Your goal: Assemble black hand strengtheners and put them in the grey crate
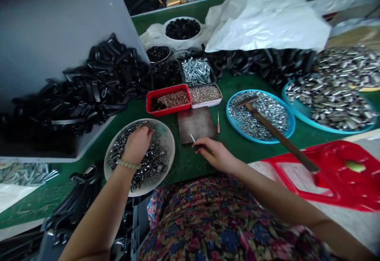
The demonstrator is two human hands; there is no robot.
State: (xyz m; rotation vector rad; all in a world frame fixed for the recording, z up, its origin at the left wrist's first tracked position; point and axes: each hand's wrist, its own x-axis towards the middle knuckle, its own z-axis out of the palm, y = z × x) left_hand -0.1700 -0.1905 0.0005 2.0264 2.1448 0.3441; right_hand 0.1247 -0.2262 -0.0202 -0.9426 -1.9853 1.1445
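Right hand: closed in a fingertip grasp on a slim pointed tool, its pale tip angled up and left over the near edge of a dark square plate.

Left hand: lowered into a pale round bowl, fingers drawn together over metal rings; whether a ring is grasped, cannot tell. A beaded bracelet circles the wrist. The rings lie heaped in the bowl, left of the plate.

Just right of the plate: one pink-handled tool, lying on the green table.

Beyond the plate, side by side: a red tray with copper-coloured pins; a white tray with small metal pieces. Farther: a heap of silver screws.

Right: a blue basin of small metal parts, a hammer laid across it, head over the parts, handle reaching past the near rim; farther right, a larger blue basin of shiny metal pieces. Near right: a red plastic stool.

Left: a grey bin with black curved parts.

Far: a white bowl of black pieces; a white sheet to its right.
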